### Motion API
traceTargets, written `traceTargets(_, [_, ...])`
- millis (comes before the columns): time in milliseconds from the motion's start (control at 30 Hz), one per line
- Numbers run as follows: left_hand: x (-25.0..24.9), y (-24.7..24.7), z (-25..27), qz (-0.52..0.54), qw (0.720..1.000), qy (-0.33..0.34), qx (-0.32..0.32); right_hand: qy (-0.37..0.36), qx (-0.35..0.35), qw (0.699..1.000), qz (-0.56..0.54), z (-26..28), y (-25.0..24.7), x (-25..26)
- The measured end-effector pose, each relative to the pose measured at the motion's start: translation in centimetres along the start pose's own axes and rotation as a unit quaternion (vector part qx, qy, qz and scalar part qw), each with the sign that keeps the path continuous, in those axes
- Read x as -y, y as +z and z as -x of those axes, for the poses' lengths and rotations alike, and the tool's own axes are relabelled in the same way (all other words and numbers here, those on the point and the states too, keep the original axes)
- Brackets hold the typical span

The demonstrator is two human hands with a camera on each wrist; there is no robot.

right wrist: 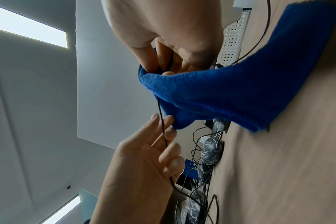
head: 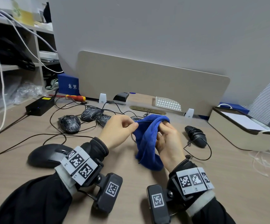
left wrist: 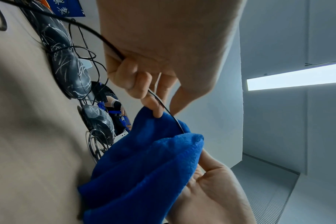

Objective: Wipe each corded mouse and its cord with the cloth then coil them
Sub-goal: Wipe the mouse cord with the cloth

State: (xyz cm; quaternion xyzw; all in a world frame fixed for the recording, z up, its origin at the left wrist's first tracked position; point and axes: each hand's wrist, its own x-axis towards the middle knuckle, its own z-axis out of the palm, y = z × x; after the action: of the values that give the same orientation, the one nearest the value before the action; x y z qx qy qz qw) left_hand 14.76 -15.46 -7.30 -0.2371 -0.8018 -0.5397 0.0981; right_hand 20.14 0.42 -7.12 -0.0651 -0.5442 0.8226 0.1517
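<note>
A thin black mouse cord (head: pixel 144 121) runs taut between my hands above the desk. My left hand (head: pixel 133 125) pinches it between thumb and fingers (left wrist: pixel 153 104). My right hand (head: pixel 162 125) grips the blue cloth (head: pixel 147 143), folded round the cord (right wrist: pixel 161 121); the cloth's (right wrist: pixel 211 94) lower end hangs to the desk. Three scribble-patterned mice (head: pixel 69 123) (head: pixel 91 113) (head: pixel 103 119) lie behind my left hand with tangled cords. A plain black mouse (head: pixel 48 156) sits by my left wrist. Another black mouse (head: pixel 195 135) lies to the right, its cord looped beside it.
A black power brick (head: pixel 39 104) and a red-yellow screwdriver (head: pixel 76 97) lie at the back left. A beige partition (head: pixel 147 81) closes the desk's far edge. A beige box (head: pixel 237 128) stands at the right. Shelves (head: pixel 10 67) with white cables fill the left side.
</note>
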Motion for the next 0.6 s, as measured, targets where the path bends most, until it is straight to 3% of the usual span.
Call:
traceTargets(233, [-0.5, 0.2, 0.7, 0.0, 0.997, 0.034, 0.067, 0.028, 0.051, 0.998, -0.013, 0.5, 0.4, -0.1])
traceTargets(367, [-0.9, 0.1, 0.8, -0.006, 0.994, 0.05, 0.101, 0.02, 0.044, 0.999, -0.012, 0.7, 0.4, 0.2])
traceTargets(600, [-0.4, -1.2, 0.1, -0.04, 0.995, 0.027, 0.086, 0.005, -0.074, 0.995, -0.064, -1.1, -0.6, 0.5])
